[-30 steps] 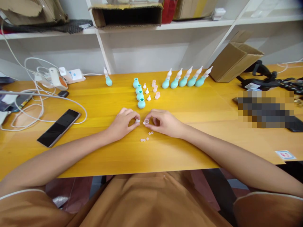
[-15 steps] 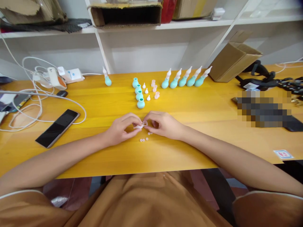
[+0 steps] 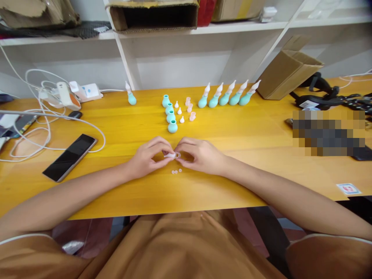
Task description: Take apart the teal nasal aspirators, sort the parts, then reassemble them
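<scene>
My left hand [image 3: 147, 159] pinches a small white nozzle tip [image 3: 169, 155] lying sideways, its narrow end toward the palm. In a pinch between thumb and fingers, my right hand [image 3: 203, 155] holds a clear, ring-shaped connector [image 3: 178, 155] against the tip's wide end. Fingertips hide part of both pieces. Just below the hands lie several small clear discs [image 3: 176, 172]. Beyond them stand several open mint-green bulbs [image 3: 172, 127] in a column, white pointed tips [image 3: 181, 120] and pinkish clear connectors [image 3: 192, 116].
Several assembled bulb aspirators [image 3: 223, 99] line up at back right, and another [image 3: 131, 98] stands at back left. A phone [image 3: 69, 158] and white cables [image 3: 48, 131] lie left. At right are an open cardboard box [image 3: 287, 73] and a dark pixelated object [image 3: 322, 135].
My right hand has shifted slightly down and left, and the connector now sits closer against the nozzle tip. It covers the discs that showed near its fingers. My left hand stays almost still.
</scene>
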Demonstrator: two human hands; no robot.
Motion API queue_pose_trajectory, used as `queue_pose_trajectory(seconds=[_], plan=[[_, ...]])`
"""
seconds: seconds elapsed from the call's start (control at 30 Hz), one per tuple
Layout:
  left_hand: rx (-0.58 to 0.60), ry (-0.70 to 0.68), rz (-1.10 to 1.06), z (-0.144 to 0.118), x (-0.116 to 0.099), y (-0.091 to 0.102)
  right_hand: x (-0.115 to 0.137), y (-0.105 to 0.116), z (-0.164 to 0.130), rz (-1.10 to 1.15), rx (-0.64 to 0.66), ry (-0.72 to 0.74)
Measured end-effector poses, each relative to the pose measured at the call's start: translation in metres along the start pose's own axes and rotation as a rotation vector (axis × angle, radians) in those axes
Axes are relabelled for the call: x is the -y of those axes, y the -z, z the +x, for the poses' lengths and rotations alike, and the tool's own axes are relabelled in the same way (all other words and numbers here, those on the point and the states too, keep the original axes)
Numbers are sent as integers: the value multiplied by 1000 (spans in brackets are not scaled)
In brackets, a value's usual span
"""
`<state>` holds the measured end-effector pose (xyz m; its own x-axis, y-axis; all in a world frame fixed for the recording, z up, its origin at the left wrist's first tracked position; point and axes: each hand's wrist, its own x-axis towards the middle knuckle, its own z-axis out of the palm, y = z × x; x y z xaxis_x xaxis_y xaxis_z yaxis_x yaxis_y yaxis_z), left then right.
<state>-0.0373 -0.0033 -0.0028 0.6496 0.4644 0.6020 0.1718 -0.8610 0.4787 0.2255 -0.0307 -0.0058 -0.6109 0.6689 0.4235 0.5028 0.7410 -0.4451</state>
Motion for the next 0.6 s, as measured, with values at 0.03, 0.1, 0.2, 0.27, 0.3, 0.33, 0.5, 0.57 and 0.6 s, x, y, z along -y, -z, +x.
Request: queue_pose_trajectory(seconds=[0.03,0.1,0.2,0.27,0.3,0.33,0.5,0.57,0.6], plan=[[2,3,0,0,0,0,0,0,0,-2,-3,-4],[2,13,5,0,0,0,1,1,0,-5,-11,-7],[-2,11,19,0,0,0,2,2,0,14,-33,-1],[-8,2,29,0,0,-1,3,2,0,39,-62,3],[-10,1,34,1,0,-1,3,3,0,52,-78,5],[-15,1,39,1,0,-1,3,3,1,64,-94,10],[-25,34,21,1,2,-1,5,3,3,117,-160,45],[-28,70,-10,0,3,-1,6,3,3,166,-175,33],[-31,87,-25,0,3,-1,6,3,4,200,-176,27]])
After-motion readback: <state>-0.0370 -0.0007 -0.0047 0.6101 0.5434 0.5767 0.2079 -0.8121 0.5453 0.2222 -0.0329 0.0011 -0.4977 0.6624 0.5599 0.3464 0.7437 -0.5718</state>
